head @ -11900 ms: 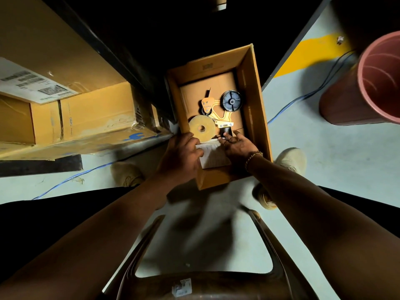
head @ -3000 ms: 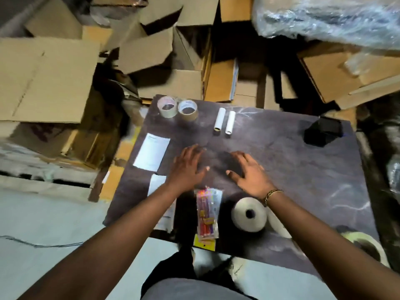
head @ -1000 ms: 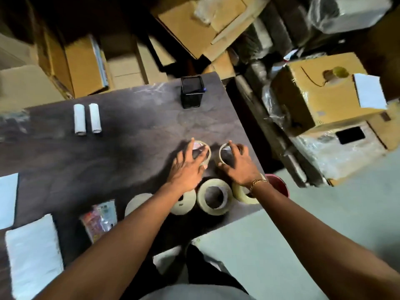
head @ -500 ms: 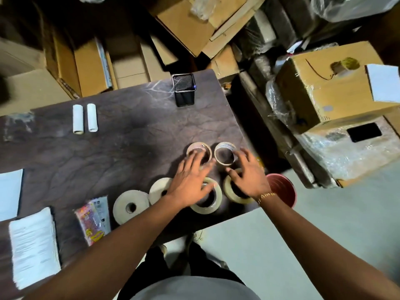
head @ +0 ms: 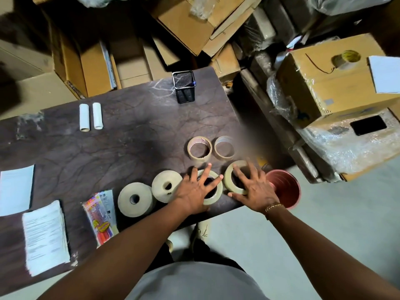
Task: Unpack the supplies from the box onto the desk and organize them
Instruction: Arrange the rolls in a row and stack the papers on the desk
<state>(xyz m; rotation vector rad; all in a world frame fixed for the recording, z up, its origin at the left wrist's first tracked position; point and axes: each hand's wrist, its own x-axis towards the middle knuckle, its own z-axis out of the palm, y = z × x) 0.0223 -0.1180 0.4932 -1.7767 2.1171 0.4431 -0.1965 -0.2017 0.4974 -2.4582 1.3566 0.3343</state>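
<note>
step: we are lining up tape rolls on the table (head: 121,148) | grip: left hand (head: 194,191) and right hand (head: 254,188) spread flat, each on a wide roll | next: we nudge both into the row

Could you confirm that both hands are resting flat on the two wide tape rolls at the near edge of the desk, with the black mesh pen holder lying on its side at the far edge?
Not quite: in the head view the black mesh pen holder stands upright at the desk's far edge. The rest holds: the left hand and right hand lie flat on the two wide tape rolls near the front edge.
</note>
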